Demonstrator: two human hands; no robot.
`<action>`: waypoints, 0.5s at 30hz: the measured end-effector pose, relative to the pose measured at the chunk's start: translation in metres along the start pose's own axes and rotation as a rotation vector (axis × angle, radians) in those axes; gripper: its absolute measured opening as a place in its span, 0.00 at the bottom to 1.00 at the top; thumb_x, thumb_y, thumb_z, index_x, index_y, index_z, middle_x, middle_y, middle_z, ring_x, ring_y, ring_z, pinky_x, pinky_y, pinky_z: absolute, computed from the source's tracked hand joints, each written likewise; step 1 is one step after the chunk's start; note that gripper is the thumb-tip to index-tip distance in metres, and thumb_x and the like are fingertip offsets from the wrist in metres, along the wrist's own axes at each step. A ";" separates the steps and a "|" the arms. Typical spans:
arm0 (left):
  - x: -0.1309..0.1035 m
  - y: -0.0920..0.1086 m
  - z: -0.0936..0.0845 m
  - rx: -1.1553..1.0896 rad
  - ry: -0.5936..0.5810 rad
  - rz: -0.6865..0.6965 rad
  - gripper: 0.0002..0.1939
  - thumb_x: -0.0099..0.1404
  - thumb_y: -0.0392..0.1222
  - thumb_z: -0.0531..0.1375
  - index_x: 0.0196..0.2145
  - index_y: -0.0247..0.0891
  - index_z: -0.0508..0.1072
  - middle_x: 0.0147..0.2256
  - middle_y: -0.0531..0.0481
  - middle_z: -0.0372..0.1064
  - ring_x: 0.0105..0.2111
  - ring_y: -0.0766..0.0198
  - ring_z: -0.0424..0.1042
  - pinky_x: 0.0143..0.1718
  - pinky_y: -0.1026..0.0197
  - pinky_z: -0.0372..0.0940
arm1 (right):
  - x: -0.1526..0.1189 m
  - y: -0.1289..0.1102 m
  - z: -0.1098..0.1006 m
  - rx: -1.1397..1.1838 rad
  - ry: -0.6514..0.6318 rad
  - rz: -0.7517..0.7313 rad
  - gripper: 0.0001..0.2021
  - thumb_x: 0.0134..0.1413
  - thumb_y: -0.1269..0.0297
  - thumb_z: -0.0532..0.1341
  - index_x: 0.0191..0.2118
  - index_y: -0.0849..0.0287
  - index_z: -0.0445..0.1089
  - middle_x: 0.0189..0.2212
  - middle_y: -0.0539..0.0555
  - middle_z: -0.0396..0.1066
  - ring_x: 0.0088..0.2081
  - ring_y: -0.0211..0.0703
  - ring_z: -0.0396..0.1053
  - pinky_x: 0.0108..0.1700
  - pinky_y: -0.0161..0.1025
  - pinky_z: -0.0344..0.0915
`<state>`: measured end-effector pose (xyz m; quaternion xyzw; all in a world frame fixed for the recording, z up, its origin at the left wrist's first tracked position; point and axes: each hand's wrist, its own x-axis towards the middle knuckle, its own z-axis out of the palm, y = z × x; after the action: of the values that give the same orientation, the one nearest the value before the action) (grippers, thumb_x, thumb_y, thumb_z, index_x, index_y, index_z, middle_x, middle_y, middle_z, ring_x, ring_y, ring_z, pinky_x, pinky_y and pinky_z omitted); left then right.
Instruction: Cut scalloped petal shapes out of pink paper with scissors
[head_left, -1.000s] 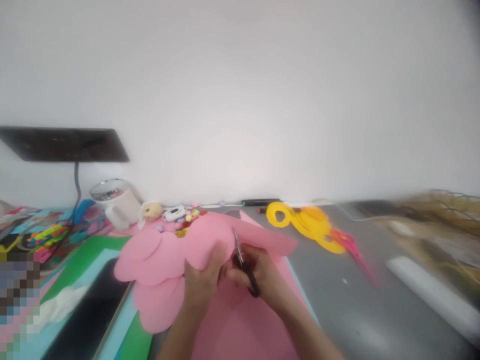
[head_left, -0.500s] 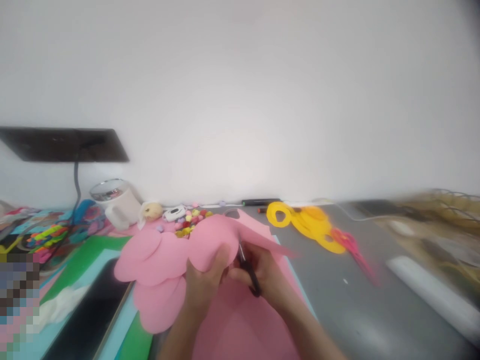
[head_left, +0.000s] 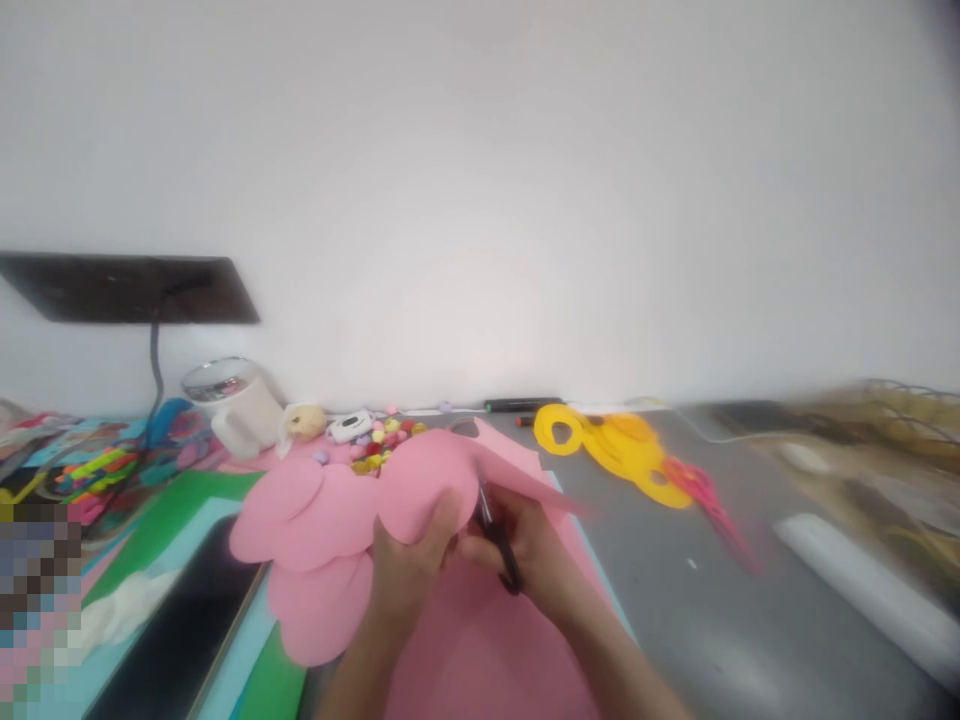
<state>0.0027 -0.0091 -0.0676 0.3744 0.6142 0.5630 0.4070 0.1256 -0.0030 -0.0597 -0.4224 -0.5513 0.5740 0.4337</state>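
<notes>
My left hand (head_left: 412, 560) grips pink paper (head_left: 427, 480) at the middle of the view, its thumb pressed on the rounded front part. Black-handled scissors (head_left: 499, 540) are in my right hand (head_left: 529, 545), with the blades pointing up at the edge of the round part. A strip of the same pink paper slants off to the right of the blades. Several overlapping rounded pink paper pieces (head_left: 307, 530) lie left of my left hand. Below both hands is a larger pink sheet (head_left: 480, 650). My fingertips behind the paper are hidden.
Yellow paper cutouts (head_left: 622, 450) and pink scissors (head_left: 712, 510) lie to the right on the grey table (head_left: 690, 620). A white mug (head_left: 244, 410), small colored beads (head_left: 386, 435) and a green marker (head_left: 523, 405) stand or lie near the wall. A black flat object (head_left: 180, 620) is at left.
</notes>
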 end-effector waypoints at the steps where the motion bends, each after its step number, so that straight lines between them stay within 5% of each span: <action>1: -0.001 0.001 0.000 0.001 -0.007 0.001 0.22 0.46 0.53 0.65 0.09 0.41 0.60 0.07 0.59 0.50 0.11 0.70 0.53 0.14 0.63 0.56 | 0.000 0.000 0.000 -0.003 0.000 0.001 0.11 0.40 0.66 0.68 0.28 0.57 0.64 0.21 0.45 0.58 0.25 0.36 0.55 0.27 0.35 0.53; 11: -0.005 0.012 0.000 -0.019 -0.051 -0.008 0.23 0.49 0.49 0.64 0.08 0.40 0.58 0.08 0.59 0.50 0.11 0.73 0.51 0.14 0.65 0.54 | -0.001 0.002 -0.002 0.035 -0.020 0.031 0.12 0.40 0.66 0.67 0.29 0.56 0.63 0.18 0.42 0.56 0.22 0.36 0.54 0.27 0.35 0.54; 15: -0.002 0.007 0.001 -0.066 0.004 -0.047 0.19 0.46 0.50 0.66 0.12 0.37 0.64 0.11 0.55 0.58 0.13 0.70 0.58 0.14 0.66 0.56 | -0.001 0.003 -0.003 0.005 0.001 0.031 0.12 0.40 0.65 0.68 0.28 0.57 0.63 0.20 0.44 0.57 0.24 0.36 0.55 0.26 0.34 0.53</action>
<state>0.0046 -0.0102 -0.0605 0.3452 0.6048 0.5740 0.4308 0.1285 -0.0035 -0.0628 -0.4300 -0.5432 0.5818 0.4261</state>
